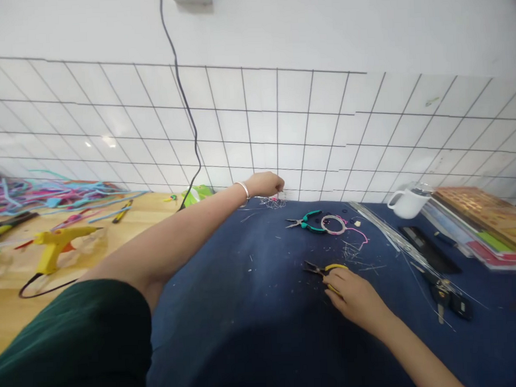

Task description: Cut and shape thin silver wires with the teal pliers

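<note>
My left hand (267,184) reaches to the back edge of the blue cloth (246,308), its fingers pinched at a small tangle of thin wire (274,202); what they grip is too small to make out. On the cloth at centre right, my right hand (348,295) is closed on the yellow-handled pliers (315,268), whose dark jaws point left. Behind them lie teal-handled pliers (313,221), touching a pale wire ring (333,225) with a pink strand. More loose wire pieces (354,251) lie between the ring and my right hand.
A yellow glue gun (55,246) and colourful pipe cleaners (48,194) lie on the wooden surface at left. At right are long wires (385,228), a white cup (409,203), keys (441,299) and stacked books (485,223). White tiles (263,125) rise behind.
</note>
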`<state>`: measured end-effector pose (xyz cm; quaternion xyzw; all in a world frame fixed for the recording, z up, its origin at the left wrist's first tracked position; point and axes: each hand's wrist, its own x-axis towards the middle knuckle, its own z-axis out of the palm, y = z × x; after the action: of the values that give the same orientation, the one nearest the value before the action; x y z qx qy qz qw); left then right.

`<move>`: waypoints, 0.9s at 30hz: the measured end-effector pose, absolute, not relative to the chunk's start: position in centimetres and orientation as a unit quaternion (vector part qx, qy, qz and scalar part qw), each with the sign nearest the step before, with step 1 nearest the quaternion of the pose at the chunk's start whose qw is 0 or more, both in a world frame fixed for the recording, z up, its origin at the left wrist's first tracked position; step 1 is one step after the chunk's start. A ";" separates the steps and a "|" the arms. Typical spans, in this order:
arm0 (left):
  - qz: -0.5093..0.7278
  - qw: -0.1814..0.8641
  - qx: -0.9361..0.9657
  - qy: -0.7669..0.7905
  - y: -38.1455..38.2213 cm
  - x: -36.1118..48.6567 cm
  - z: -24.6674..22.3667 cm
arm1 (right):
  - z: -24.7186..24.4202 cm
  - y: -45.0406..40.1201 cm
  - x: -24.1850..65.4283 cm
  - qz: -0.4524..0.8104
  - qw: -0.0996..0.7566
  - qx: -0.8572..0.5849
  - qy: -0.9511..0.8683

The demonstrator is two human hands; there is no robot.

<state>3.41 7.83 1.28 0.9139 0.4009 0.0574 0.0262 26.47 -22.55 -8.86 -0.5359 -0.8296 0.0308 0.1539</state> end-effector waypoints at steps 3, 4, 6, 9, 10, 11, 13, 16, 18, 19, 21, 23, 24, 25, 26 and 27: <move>0.065 0.025 0.916 0.395 8.4 5.5 1.1 | -9.8 -22.7 26.9 0.001 0.180 -0.543 -0.820; 0.068 0.026 0.917 0.392 8.6 6.3 1.0 | -10.0 -22.7 27.1 -0.005 0.182 -0.543 -0.820; 0.076 0.034 0.920 0.384 9.1 7.7 0.6 | -10.2 -22.7 27.5 -0.007 0.182 -0.542 -0.820; 0.089 0.050 0.921 0.376 9.7 8.8 -0.1 | -9.9 -22.9 28.0 -0.004 0.178 -0.545 -0.819; 0.093 0.056 0.919 0.378 9.8 8.8 -0.5 | -9.8 -23.0 28.0 -0.004 0.177 -0.546 -0.819; 0.096 0.063 0.917 0.382 9.9 8.6 -0.8 | -9.7 -23.1 28.1 -0.004 0.176 -0.545 -0.819; 0.093 0.080 0.912 0.392 9.9 7.8 -1.6 | -9.4 -23.2 28.1 -0.007 0.176 -0.544 -0.820; 0.070 0.115 0.904 0.407 9.5 6.0 -3.2 | -9.3 -23.5 28.0 -0.006 0.166 -0.546 -0.821; 0.043 0.143 0.897 0.417 9.2 5.0 -4.6 | -9.2 -23.6 27.8 -0.001 0.152 -0.545 -0.825; 0.028 0.159 0.891 0.424 9.0 4.6 -5.4 | -9.3 -23.6 27.7 0.004 0.144 -0.543 -0.827; 0.008 0.186 0.878 0.442 8.8 4.2 -7.0 | -9.3 -23.5 27.6 0.014 0.130 -0.539 -0.832; 0.005 0.206 0.863 0.462 8.8 4.3 -8.5 | -9.5 -23.4 27.5 0.019 0.115 -0.539 -0.834; 0.010 0.214 0.856 0.470 8.9 4.4 -9.2 | -9.5 -23.3 27.5 0.021 0.109 -0.541 -0.833; 0.017 0.221 0.850 0.478 9.0 4.6 -9.9 | -9.6 -23.2 27.5 0.025 0.104 -0.543 -0.833; 0.027 0.225 0.845 0.485 9.1 4.9 -10.5 | -9.7 -23.1 27.5 0.028 0.102 -0.544 -0.832; 0.039 0.226 0.841 0.490 9.3 5.2 -11.0 | -9.7 -23.1 27.4 0.032 0.100 -0.545 -0.832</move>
<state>5.20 9.29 -10.96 0.8409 0.4902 0.0392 0.2259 27.44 -23.05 -9.73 -0.5448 -0.8319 0.0323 0.1005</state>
